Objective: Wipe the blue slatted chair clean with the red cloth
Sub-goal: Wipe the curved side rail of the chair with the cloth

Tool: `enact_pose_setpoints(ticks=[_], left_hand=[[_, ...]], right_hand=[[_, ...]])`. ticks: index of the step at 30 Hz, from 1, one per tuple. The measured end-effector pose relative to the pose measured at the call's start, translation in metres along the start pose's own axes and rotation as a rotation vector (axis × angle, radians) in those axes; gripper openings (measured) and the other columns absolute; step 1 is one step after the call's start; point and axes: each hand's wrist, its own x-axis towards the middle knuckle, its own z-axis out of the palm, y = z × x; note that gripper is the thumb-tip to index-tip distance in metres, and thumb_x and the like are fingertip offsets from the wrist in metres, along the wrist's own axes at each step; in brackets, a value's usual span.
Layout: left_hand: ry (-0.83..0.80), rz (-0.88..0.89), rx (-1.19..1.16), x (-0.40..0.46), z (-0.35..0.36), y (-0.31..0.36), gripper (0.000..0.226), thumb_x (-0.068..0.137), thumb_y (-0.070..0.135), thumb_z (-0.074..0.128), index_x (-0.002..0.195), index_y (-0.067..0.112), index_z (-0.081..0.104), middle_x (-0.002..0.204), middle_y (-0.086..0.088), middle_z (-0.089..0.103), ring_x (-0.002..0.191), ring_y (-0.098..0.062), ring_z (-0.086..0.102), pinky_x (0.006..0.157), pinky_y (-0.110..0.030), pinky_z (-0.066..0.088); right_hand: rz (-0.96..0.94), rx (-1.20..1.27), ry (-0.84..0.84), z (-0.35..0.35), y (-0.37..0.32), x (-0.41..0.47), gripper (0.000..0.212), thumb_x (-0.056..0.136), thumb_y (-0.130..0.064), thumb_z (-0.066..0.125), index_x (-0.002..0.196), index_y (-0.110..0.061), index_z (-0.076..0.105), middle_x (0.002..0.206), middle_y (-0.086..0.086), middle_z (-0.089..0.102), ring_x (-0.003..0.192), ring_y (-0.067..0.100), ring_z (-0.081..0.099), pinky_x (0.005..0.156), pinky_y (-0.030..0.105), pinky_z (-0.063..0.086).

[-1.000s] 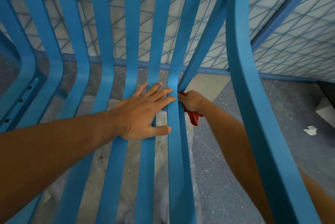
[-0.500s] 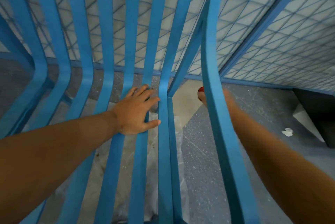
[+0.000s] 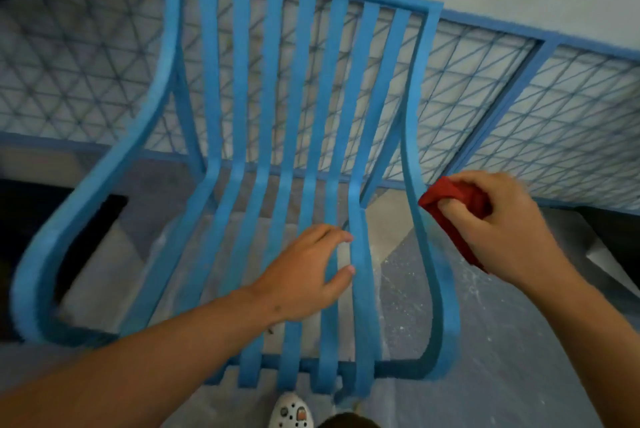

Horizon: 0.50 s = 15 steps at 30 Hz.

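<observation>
The blue slatted chair [image 3: 273, 122] fills the middle of the head view, its back upright and its seat slats curving toward me. My left hand [image 3: 304, 271] rests on the seat slats, fingers curled loosely around one of the right-hand slats. My right hand [image 3: 495, 230] is outside the chair's right side rail, gripping the folded red cloth [image 3: 450, 206]. The cloth's edge touches or nearly touches the right rail just below the bend between back and seat.
A blue-framed wire mesh fence [image 3: 519, 109] runs behind the chair. The floor [image 3: 485, 341] is grey speckled concrete with pale plastic sheeting under the seat. My white shoe [image 3: 292, 412] shows at the bottom edge. Dark objects sit at the far left and right.
My view has pulled back and up, so the whole chair shows. My right hand with the cloth has come out from behind the slats to the outer side of the right rail.
</observation>
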Motion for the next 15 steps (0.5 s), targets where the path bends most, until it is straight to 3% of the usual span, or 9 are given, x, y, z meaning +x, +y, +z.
enact_pose_setpoints(ticks=[4,7,10,13,15], left_hand=[[0.029,-0.093,-0.131,-0.030,-0.039,0.038,0.046,0.105,0.046,0.043,0.145,0.024,0.047,0.144,0.011,0.051,0.133,0.002,0.043,0.111,-0.017,0.032],[0.031,-0.176,-0.359,-0.060,-0.066,0.051,0.051,0.107,0.052,0.028,0.145,0.026,0.049,0.142,0.010,0.057,0.131,0.001,0.050,0.112,-0.030,0.041],[0.019,-0.296,-0.556,-0.099,-0.093,0.058,0.039,0.105,0.050,0.024,0.134,0.045,0.050,0.130,0.016,0.062,0.121,0.009,0.055,0.102,-0.018,0.046],[0.047,-0.342,-0.643,-0.130,-0.114,0.057,0.034,0.103,0.050,0.023,0.130,0.053,0.044,0.125,0.029,0.060,0.120,0.015,0.053,0.105,-0.017,0.046],[0.066,-0.354,-0.709,-0.150,-0.127,0.052,0.032,0.106,0.045,0.024,0.131,0.056,0.040,0.121,0.042,0.058,0.121,0.018,0.051,0.104,-0.014,0.045]], right_hand=[[-0.058,0.078,-0.068,0.024,-0.051,-0.040,0.038,0.088,-0.042,0.071,0.125,-0.039,0.066,0.110,-0.005,0.053,0.096,-0.005,0.049,0.080,0.004,0.034],[-0.120,0.157,-0.105,0.053,-0.086,-0.062,0.042,0.090,-0.040,0.070,0.131,-0.034,0.066,0.110,-0.005,0.051,0.096,0.001,0.050,0.089,0.011,0.039],[-0.140,0.229,-0.185,0.078,-0.125,-0.080,0.037,0.097,-0.040,0.062,0.133,-0.042,0.061,0.107,-0.011,0.045,0.096,-0.002,0.050,0.084,0.010,0.037],[-0.128,0.337,-0.284,0.096,-0.163,-0.093,0.025,0.102,-0.040,0.053,0.120,-0.058,0.057,0.104,-0.012,0.044,0.097,-0.002,0.050,0.081,0.013,0.038],[-0.125,0.401,-0.341,0.105,-0.191,-0.101,0.022,0.105,-0.035,0.049,0.107,-0.048,0.067,0.098,-0.008,0.049,0.096,-0.001,0.050,0.079,0.013,0.038]])
